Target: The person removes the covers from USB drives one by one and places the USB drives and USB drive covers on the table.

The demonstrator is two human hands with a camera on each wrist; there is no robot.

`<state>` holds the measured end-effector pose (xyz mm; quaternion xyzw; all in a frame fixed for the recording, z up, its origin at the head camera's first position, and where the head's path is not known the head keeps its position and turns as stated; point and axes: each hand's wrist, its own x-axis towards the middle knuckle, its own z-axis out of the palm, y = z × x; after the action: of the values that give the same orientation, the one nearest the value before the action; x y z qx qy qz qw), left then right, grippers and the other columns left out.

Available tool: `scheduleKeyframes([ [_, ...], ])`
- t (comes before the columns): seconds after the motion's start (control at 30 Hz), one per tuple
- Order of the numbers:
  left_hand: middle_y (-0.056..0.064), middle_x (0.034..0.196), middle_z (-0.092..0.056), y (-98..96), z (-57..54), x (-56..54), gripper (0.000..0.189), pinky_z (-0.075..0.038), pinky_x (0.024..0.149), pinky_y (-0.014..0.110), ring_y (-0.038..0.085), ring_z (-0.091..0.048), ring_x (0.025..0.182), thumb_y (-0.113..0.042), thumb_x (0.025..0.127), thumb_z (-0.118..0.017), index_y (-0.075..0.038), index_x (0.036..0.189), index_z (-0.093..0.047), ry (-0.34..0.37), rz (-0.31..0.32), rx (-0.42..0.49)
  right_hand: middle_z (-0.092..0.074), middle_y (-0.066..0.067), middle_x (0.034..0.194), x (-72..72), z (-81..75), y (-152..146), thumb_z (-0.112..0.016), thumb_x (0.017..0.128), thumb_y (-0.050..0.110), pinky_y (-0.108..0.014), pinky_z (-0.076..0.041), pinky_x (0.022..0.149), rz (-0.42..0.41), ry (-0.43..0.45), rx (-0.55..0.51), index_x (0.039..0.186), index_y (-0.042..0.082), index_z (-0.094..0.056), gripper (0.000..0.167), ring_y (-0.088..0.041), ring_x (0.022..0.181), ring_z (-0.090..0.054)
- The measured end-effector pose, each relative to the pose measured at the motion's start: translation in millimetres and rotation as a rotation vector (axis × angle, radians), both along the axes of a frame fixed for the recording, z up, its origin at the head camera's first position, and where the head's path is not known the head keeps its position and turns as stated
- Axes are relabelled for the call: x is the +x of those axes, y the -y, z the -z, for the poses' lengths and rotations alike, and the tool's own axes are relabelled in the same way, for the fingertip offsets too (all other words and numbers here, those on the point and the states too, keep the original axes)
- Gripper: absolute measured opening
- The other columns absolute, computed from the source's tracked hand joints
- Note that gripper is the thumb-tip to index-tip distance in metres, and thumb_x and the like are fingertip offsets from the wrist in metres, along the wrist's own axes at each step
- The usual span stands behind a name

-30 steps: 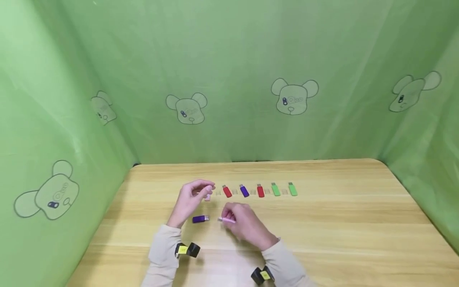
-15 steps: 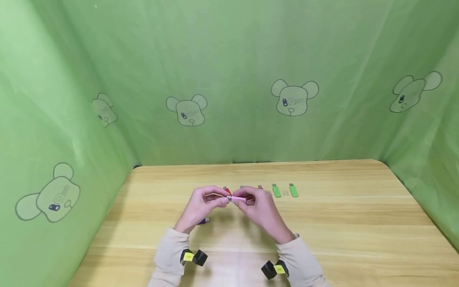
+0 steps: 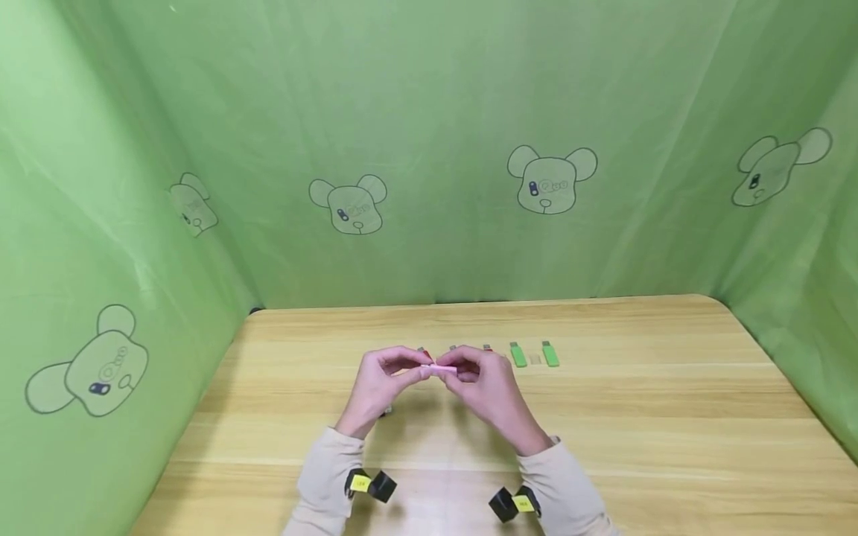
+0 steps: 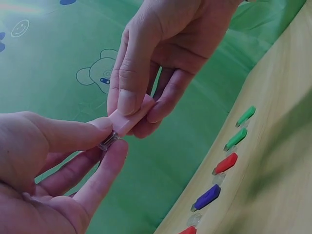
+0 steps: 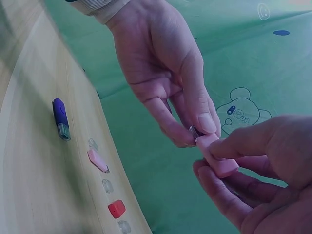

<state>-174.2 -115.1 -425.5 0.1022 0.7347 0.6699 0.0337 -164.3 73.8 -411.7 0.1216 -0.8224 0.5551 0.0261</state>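
Note:
A pink USB stick (image 4: 127, 118) is held in the air between both hands, its plug end toward the left. My right hand (image 3: 485, 387) pinches the pink body between thumb and fingers. With thumb and fingertip my left hand (image 3: 378, 383) pinches the clear cap (image 4: 109, 141) at the metal plug; whether the cap sits fully on is hard to tell. Behind the hands lies a row of USB sticks, among them a green one (image 3: 518, 355), a red one (image 4: 225, 163), a blue one (image 4: 206, 197) and another pink one (image 5: 97, 160).
Clear caps lie between the sticks, such as this clear cap (image 5: 107, 185). A purple USB stick (image 5: 60, 118) lies on the wooden table (image 3: 670, 417), nearer than the row. Green cloth walls (image 3: 429, 112) enclose the back and sides.
My right hand has brought the pink USB stick up and toward the row. My left hand has come away from the row to meet it and now pinches its plug end.

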Motion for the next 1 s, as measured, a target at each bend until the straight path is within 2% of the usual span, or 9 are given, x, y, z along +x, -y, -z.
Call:
scheduleKeyframes([
  [0.17,0.013,0.103,-0.075,0.4,-0.2,0.3,0.022,-0.056,0.094,0.037,0.022,-0.069,0.103,-0.013,0.078,-0.081,-0.003,0.096,-0.075,0.018,0.021,0.028,-0.074,-0.008,0.095,0.6,-2.2,-1.4,-0.078,0.081,0.006,-0.018,-0.059,0.074,0.014,0.031,-0.003,0.093,0.008,-0.074,0.013,-0.017,0.084,-0.072],
  [0.4,0.014,0.102,-0.075,0.3,-1.3,-0.7,0.025,-0.057,0.092,0.034,0.023,-0.069,0.104,-0.014,0.077,-0.082,-0.002,0.097,-0.075,0.037,0.023,0.047,-0.074,-0.007,0.093,-0.5,-3.6,-4.1,-0.081,0.079,0.011,-0.017,-0.059,0.07,0.017,0.044,-0.005,0.089,0.011,-0.074,0.012,-0.013,0.078,-0.07],
  [0.67,0.012,0.099,-0.076,4.5,-2.7,-1.0,0.022,-0.055,0.092,0.035,0.022,-0.07,0.1,-0.015,0.076,-0.083,-0.003,0.094,-0.076,0.057,0.034,-0.005,-0.074,-0.006,0.09,-2.4,-1.4,-8.8,-0.081,0.079,0.013,-0.018,-0.059,0.068,-0.053,0.079,-0.019,0.085,0.013,-0.075,0.009,-0.012,0.076,-0.07],
  [0.83,0.01,0.099,-0.076,4.8,-4.1,-1.0,0.023,-0.055,0.092,0.034,0.022,-0.07,0.1,-0.017,0.076,-0.084,-0.004,0.094,-0.076,0.067,0.044,-0.021,-0.074,-0.007,0.089,-3.4,-0.2,-10.7,-0.081,0.079,0.014,-0.018,-0.059,0.068,-0.057,0.088,-0.032,0.084,0.012,-0.075,0.008,-0.012,0.076,-0.071],
  [1.0,0.018,0.103,-0.074,6.7,-2.7,-1.1,0.026,-0.056,0.09,0.031,0.022,-0.07,0.1,-0.016,0.077,-0.083,0.0,0.096,-0.075,0.079,0.051,-0.009,-0.074,-0.006,0.087,-2.4,-1.3,-8.9,-0.082,0.078,0.014,-0.018,-0.059,0.067,-0.049,0.094,-0.021,0.083,0.013,-0.075,0.009,-0.011,0.074,-0.07],
])
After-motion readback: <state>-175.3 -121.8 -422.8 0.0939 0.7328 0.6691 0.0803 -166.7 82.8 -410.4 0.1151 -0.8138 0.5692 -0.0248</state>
